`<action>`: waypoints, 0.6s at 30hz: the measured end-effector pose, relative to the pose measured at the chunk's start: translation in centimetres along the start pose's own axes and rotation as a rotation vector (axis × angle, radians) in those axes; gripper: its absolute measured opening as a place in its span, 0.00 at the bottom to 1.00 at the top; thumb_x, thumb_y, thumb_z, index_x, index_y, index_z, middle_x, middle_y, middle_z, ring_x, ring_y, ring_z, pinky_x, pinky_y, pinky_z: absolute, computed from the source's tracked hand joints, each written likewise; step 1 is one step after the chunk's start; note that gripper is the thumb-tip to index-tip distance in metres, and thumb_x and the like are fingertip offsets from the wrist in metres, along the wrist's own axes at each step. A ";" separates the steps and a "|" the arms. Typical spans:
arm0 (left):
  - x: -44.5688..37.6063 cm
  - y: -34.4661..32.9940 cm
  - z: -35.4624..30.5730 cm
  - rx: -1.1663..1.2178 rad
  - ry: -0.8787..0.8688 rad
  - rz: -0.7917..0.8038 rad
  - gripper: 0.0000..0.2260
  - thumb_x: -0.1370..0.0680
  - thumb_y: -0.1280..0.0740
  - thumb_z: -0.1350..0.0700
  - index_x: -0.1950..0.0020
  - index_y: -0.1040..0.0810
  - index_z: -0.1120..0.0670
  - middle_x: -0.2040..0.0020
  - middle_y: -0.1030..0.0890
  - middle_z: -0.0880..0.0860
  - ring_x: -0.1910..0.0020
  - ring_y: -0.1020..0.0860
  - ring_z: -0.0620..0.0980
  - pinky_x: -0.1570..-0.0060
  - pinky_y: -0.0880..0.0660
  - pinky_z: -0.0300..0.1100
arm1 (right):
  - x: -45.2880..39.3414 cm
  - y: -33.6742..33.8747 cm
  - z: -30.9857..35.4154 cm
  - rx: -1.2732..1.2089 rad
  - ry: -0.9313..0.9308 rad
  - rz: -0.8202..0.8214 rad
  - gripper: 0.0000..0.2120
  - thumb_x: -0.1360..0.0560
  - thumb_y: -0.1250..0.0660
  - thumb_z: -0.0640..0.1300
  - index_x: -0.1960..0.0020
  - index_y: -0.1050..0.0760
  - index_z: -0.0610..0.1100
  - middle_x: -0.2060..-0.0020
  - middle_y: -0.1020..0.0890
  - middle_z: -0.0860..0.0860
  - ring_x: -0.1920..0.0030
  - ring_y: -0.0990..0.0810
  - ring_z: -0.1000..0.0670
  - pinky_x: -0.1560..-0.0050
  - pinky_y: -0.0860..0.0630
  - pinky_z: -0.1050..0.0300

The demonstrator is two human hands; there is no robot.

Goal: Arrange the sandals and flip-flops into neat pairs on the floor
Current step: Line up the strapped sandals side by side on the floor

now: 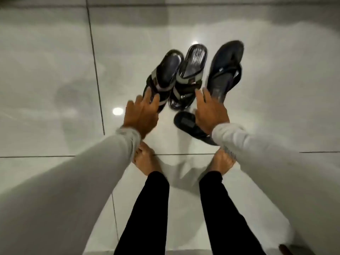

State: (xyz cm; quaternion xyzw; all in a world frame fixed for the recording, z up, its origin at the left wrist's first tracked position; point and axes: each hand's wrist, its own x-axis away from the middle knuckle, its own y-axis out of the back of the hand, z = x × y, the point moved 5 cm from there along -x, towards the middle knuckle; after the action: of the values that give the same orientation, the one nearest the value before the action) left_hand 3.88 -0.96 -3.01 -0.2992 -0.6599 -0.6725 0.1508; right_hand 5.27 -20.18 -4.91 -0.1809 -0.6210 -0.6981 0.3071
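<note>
Two black sandals with grey straps lie side by side on the tiled floor, the left sandal [163, 78] and the right sandal [189, 74], toes toward me. My left hand [141, 113] hovers with spread fingers over the left sandal's toe end and holds nothing. My right hand [209, 111] grips the near end of a dark flip-flop [224, 70], which is tilted on its side and blurred, to the right of the sandals. A second dark flip-flop [187, 126] lies on the floor under my right wrist, partly hidden by the sleeve.
Glossy white floor tiles [55, 80] with dark grout lines stretch all around. My bare feet, left foot [145, 161] and right foot [222, 162], stand just behind the footwear. A small brown object [287, 249] shows at the bottom right edge.
</note>
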 end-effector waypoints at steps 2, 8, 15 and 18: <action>-5.1 -1.9 0.3 0.078 -0.036 -0.032 0.26 0.20 0.39 0.55 0.22 0.37 0.56 0.21 0.39 0.61 0.40 0.24 0.65 0.48 0.26 0.57 | -4.1 -1.8 0.3 -0.132 -0.020 -0.038 0.34 0.22 0.38 0.38 0.19 0.48 0.42 0.19 0.46 0.44 0.31 0.27 0.36 0.36 0.26 0.39; -11.2 -6.1 1.5 0.070 -0.050 0.161 0.18 0.19 0.37 0.55 0.30 0.31 0.59 0.34 0.27 0.62 0.41 0.22 0.69 0.46 0.26 0.60 | -11.0 -4.0 -0.1 -0.086 0.043 0.039 0.29 0.20 0.36 0.43 0.22 0.42 0.43 0.24 0.37 0.42 0.36 0.24 0.33 0.40 0.24 0.38; -6.0 -8.2 2.6 0.122 -0.021 0.090 0.11 0.23 0.36 0.67 0.40 0.26 0.62 0.46 0.22 0.64 0.49 0.20 0.69 0.58 0.26 0.56 | -9.3 -4.3 -5.4 0.045 -0.082 0.002 0.14 0.17 0.42 0.45 0.35 0.27 0.40 0.36 0.27 0.37 0.40 0.22 0.31 0.45 0.24 0.38; -5.3 -8.3 1.8 0.147 0.031 0.108 0.11 0.23 0.36 0.67 0.40 0.26 0.61 0.45 0.22 0.62 0.48 0.20 0.68 0.59 0.28 0.54 | -7.7 -4.3 -8.2 0.142 -0.134 0.063 0.14 0.19 0.40 0.41 0.35 0.26 0.41 0.37 0.27 0.37 0.40 0.22 0.32 0.44 0.24 0.40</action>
State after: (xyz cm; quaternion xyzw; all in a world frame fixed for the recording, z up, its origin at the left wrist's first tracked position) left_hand 3.38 0.49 -12.93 -0.3119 -0.6881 -0.6177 0.2184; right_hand 9.26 -26.41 -14.38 -0.2242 -0.6821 -0.6287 0.2988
